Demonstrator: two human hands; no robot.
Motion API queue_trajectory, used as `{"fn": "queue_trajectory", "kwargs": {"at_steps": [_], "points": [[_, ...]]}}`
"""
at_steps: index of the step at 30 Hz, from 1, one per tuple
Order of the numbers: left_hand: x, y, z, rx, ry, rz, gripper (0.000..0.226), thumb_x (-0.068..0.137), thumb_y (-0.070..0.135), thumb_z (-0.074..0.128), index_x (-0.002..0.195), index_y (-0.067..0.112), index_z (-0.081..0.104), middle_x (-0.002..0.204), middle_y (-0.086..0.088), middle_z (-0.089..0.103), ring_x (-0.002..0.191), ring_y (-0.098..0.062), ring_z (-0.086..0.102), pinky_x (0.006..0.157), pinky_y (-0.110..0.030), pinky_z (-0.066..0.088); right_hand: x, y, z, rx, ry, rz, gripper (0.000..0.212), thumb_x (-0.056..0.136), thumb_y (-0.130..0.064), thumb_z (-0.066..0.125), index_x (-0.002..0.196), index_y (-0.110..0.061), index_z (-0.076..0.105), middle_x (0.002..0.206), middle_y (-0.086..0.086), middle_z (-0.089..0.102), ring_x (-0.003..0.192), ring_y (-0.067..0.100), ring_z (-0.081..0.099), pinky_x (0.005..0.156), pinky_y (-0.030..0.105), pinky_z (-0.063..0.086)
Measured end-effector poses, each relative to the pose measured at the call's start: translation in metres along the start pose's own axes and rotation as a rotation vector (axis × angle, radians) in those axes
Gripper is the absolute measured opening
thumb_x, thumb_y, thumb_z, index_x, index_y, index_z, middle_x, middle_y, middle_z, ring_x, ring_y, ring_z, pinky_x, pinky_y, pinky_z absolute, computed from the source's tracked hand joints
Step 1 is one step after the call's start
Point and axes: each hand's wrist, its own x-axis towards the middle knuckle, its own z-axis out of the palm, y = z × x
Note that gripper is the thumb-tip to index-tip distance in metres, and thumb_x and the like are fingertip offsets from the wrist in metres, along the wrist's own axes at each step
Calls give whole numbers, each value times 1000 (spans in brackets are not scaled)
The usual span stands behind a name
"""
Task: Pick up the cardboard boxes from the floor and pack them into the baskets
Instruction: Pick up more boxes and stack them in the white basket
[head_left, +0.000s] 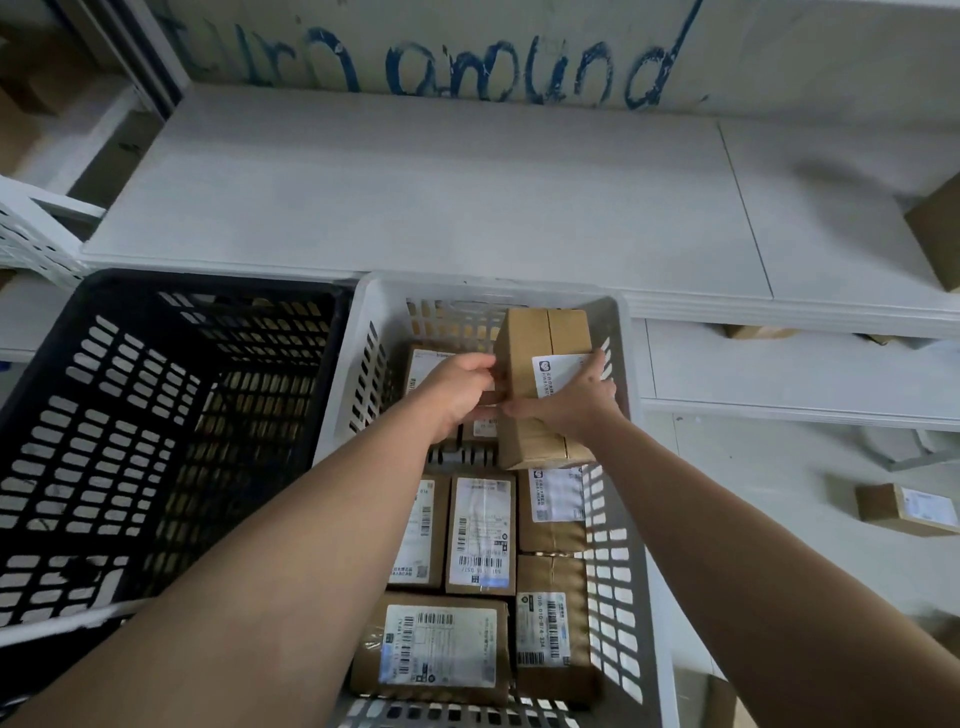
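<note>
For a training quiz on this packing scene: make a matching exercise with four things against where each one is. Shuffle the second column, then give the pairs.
Things
1. black basket
2. white basket
3. raised box
4. loose box

Places
A. on the floor, right of the baskets
B. gripped by the left hand and the right hand
C. left of the other basket
D. has labelled boxes packed inside

Pairs: 1-C, 2-D, 3-B, 4-A
</note>
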Motion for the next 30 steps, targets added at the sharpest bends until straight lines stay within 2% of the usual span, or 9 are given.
{"fn": "queue_trajectory", "kwargs": {"at_steps": [3,5,8,10,13,18,23,27,30], "points": [[14,-8,-2,151,43,41,37,101,10,41,135,18,52,128,-2,59,108,-19,62,93,-39,53,9,1,-5,-52,30,-2,139,58,-54,85,152,-15,-11,147,20,26,134,35,34,105,45,37],[26,-16,-8,402,97,83,34,100,15,44,132,20,55,132,-1,58,115,-21,58,100,-39,48,14,-1,-12,-74,75,-48,132,60,-53,84,150,-15,-4,143,18,31,130,34,38,102,43,40],[40,-35,-14,817,15,77,42,97,13,48,139,19,50,146,-5,47,130,-24,47,108,-37,39,19,-3,-16,-136,112,-90,125,58,-52,84,147,-19,3,136,16,37,124,32,41,100,43,43],[45,-46,-12,938,-46,60,47,94,12,52,140,21,48,148,-5,43,131,-26,45,108,-37,39,21,-2,-13,-174,115,-92,126,57,-51,85,146,-18,2,133,16,38,122,32,43,100,41,44],[53,-60,10,984,-136,88,40,94,20,57,133,22,56,142,-5,51,126,-26,50,106,-34,41,23,-3,-9,-204,129,-99,129,57,-51,85,147,-17,0,132,17,38,122,33,43,100,39,41],[65,-80,45,1071,-286,10,32,98,14,44,129,14,54,124,-10,60,108,-27,59,87,-30,48,23,-1,-16,-177,114,-104,128,56,-52,84,148,-21,1,136,14,37,125,31,43,102,41,43],[67,-90,50,1062,-256,-4,28,94,10,49,122,13,54,107,-8,63,93,-25,64,82,-38,56,21,0,-21,-152,131,-115,127,57,-52,84,149,-22,1,137,13,37,127,29,42,99,39,43],[68,-93,50,1065,-302,16,29,98,15,45,126,13,51,111,-10,60,99,-27,61,81,-35,50,21,1,-18,-159,146,-122,124,56,-53,83,147,-18,5,134,12,39,125,28,42,98,39,43],[69,-97,44,1046,-296,60,44,98,10,44,142,16,41,140,-11,48,127,-28,48,102,-33,39,21,2,-17,-157,150,-120,124,56,-54,83,146,-17,7,133,13,40,123,29,43,98,39,44]]}}
